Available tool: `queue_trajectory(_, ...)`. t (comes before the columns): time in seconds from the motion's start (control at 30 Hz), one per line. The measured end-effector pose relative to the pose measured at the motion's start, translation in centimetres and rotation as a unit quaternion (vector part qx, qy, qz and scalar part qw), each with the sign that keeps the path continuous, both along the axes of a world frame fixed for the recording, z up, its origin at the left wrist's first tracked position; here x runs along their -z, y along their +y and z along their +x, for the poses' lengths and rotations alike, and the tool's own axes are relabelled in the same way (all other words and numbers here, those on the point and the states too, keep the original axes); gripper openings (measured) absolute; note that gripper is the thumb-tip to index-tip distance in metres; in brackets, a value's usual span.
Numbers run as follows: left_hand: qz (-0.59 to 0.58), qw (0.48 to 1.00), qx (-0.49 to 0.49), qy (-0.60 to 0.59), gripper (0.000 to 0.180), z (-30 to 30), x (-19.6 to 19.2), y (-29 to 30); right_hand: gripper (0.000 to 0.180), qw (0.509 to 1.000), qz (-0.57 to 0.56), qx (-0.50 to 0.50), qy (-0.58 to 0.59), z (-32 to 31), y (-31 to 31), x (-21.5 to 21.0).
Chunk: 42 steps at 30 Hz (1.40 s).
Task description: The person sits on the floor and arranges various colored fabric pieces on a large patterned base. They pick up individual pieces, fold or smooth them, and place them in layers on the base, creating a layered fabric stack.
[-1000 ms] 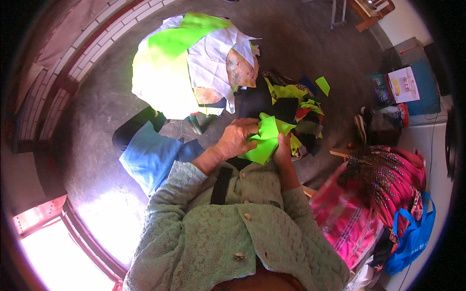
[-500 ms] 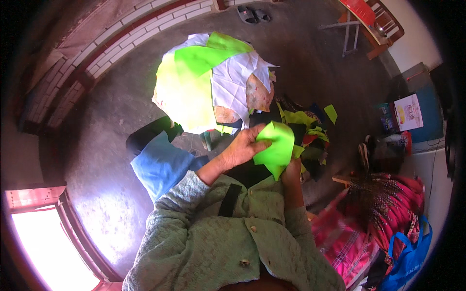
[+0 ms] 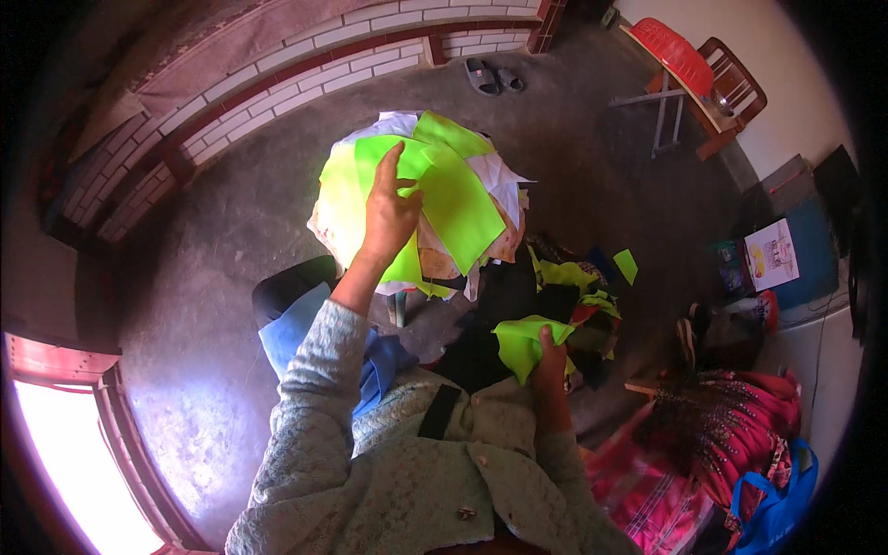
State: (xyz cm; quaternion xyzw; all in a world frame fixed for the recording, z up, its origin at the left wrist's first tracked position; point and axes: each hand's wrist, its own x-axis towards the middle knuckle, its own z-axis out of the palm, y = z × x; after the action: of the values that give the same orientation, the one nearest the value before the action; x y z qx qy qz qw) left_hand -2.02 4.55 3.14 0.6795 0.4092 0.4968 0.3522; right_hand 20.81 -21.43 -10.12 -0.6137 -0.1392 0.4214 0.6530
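Low in the frame, the right hand (image 3: 552, 356) is closed around a crumpled green scrap (image 3: 524, 340), thumb on top, holding it just above the lap at centre. Right beside it, toward centre right, lies the scrap heap (image 3: 573, 296): green, black and red cuttings all jumbled together, none of it sorted yet. A blue cloth (image 3: 305, 338) sits at centre left under the outstretched sleeve.

Further up, the left hand (image 3: 388, 213) reaches to the stack (image 3: 421, 199) in the upper middle, fingers spread and palm down on the green sheets; it looks to be pressing a flat piece onto the top, though I can't tell whether it grips one. The stack already holds several green and white pieces laid flat, so a fair share seems sorted, with the heap and the held scrap left. The scrap is well apart from the stack, below and right of it.

Beyond, a brick ledge (image 3: 277, 74) and sandals (image 3: 493, 78) upper middle, a red chair (image 3: 708, 74) upper right.
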Motion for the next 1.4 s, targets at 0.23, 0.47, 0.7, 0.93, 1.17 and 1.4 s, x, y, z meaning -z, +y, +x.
queue_trajectory(0.23,0.150,0.977,-0.063,0.138,0.029,-4.1,-0.5,0.0,0.023,0.977,0.027,-0.079,-0.195,1.1,6.6,-11.3)
queue_trajectory(0.47,0.218,0.946,-0.056,0.235,0.038,-4.1,3.1,1.5,0.033,0.818,0.208,0.040,-0.534,-0.1,21.1,-24.5)
queue_trajectory(0.7,0.185,0.956,-0.045,0.224,0.039,-4.4,2.6,1.6,0.030,0.634,-0.018,-0.188,-0.750,-7.3,33.7,-17.6)
queue_trajectory(0.93,0.173,0.959,-0.042,0.220,0.038,-4.6,3.0,1.8,0.053,0.551,0.014,-0.328,-0.768,-10.1,33.7,-12.0)
queue_trajectory(1.17,0.162,0.963,-0.039,0.213,0.040,-4.7,3.0,1.8,0.053,0.559,0.011,-0.329,-0.761,-10.4,33.7,-12.1)
queue_trajectory(1.4,0.170,0.967,-0.039,0.187,0.043,-4.5,4.5,1.6,0.052,0.568,0.001,-0.347,-0.746,-9.5,34.0,-11.4)
